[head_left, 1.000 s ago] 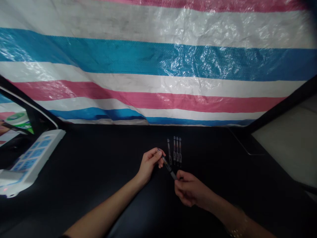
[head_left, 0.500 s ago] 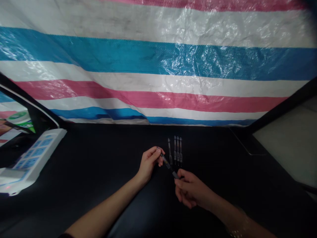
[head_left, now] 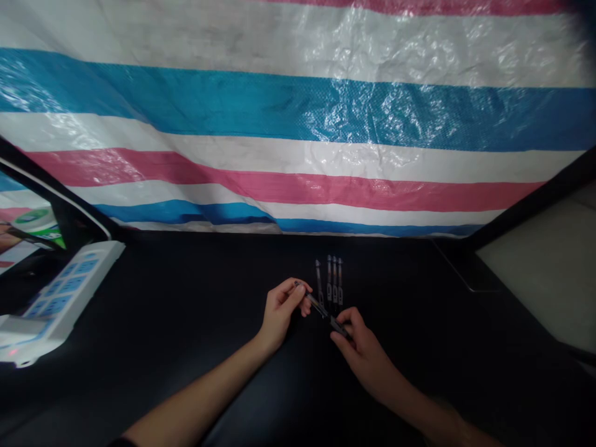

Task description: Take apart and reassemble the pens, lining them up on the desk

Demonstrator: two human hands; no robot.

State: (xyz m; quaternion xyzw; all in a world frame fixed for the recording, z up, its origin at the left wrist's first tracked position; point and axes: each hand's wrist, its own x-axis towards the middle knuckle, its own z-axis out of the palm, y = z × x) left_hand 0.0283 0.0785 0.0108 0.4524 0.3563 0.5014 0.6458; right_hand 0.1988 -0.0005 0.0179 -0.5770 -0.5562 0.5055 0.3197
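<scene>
Pinched at opposite ends by the left hand (head_left: 282,311) and right hand (head_left: 364,355), low in the centre of the frame, over the counter (head_left: 139,310) and just below a row of four pens (head_left: 331,282): one slim pen (head_left: 322,308), likely light, stiff and slick, best held by firm fingertip pressure.

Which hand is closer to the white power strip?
Left. The left hand sits to the right of the white power strip; the right hand sits farther right, past the left hand.

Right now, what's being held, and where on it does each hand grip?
A slim dark pen, gripped at both ends: the left hand at its upper end, the right hand at its lower end.
</scene>
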